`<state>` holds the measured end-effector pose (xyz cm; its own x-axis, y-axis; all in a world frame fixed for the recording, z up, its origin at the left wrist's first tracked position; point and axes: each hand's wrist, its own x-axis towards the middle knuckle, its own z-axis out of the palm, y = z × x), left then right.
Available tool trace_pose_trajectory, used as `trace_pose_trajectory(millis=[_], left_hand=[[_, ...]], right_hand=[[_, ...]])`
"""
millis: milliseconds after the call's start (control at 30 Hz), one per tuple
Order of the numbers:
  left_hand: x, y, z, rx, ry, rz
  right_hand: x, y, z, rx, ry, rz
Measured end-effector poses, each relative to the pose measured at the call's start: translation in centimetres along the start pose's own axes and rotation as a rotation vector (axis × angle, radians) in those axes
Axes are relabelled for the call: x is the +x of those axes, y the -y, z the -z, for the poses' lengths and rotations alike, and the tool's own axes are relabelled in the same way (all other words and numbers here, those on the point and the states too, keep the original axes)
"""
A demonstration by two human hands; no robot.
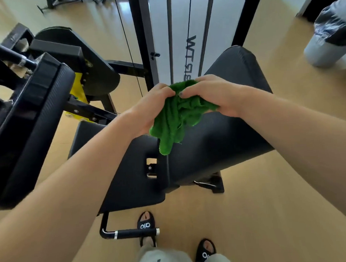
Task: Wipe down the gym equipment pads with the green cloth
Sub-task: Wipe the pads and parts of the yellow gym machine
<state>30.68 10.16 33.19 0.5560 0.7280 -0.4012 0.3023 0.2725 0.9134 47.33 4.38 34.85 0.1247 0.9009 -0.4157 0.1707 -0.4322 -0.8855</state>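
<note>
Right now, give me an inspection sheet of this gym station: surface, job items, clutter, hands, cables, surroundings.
Surface: black bench pads, one sloping up and away, one nearer; no marks visible.
Job's things: green cloth, bunched, held above the pads, its lower end hanging free.
Clutter: nothing seen on the pads.
Hands: left hand and right hand both grip the cloth, fingers curled into it.
Cables: thin black machine cable running down beside the black upright.
Surroundings: tan floor; second black pad at left; yellow bracket; plastic-wrapped bin at right; black slides on the feet.
</note>
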Motion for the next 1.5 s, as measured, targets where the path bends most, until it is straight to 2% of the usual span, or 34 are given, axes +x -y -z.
trace_pose_trajectory(millis=[100, 167, 267, 433, 533, 733, 900, 1067, 1200, 1300, 1400, 1500], left_hand=[[-0.8, -2.5, -1.6, 0.144, -0.055, -0.073], [-1.2, -3.9, -2.7, 0.316, -0.037, -0.126], [-1.6, -6.2, -4.7, 0.546, -0.014, -0.245], [-2.6, -10.5, -8.4, 0.702, 0.044, -0.357], [-2.4, -12.8, -11.2, 0.673, 0.081, -0.409], [-1.1, -15.1, -18.1, 0.720, 0.304, -0.511], [-1.9, -15.4, -26.1, 0.852, 0.566, -0.610], [-5.1, -11.7, -35.7, 0.906, 0.884, -0.583], [-9.1, -6.9, -42.9, 0.893, 0.977, -0.460], [-13.1, -3.3, -48.5, 0.858, 1.032, -0.312], [-18.1, 0.3, -54.3, 0.864, 1.167, -0.171], [-23.6, 3.3, -59.9, 0.925, 1.330, -0.116]], right_hand=[[-1.6, 0.8, 1.7, 0.089, -0.184, 0.075], [-2.5, 1.3, 3.0, 0.137, -0.302, 0.115], [-4.0, 1.9, 5.2, 0.208, -0.393, 0.149], [-7.1, 2.3, 8.5, 0.324, -0.484, 0.157], [-9.2, 2.0, 10.8, 0.374, -0.570, 0.139], [-15.0, -0.8, 13.9, 0.554, -0.823, 0.102], [-22.0, -5.4, 15.6, 0.714, -0.873, 0.087], [-32.9, -12.3, 15.4, 0.779, -0.841, -0.036], [-41.4, -19.2, 14.0, 0.889, -0.835, -0.202], [-47.7, -23.4, 12.8, 0.991, -0.912, -0.183], [-54.9, -27.9, 11.5, 1.076, -1.011, -0.135], [-61.2, -32.7, 10.2, 1.203, -1.173, -0.060]])
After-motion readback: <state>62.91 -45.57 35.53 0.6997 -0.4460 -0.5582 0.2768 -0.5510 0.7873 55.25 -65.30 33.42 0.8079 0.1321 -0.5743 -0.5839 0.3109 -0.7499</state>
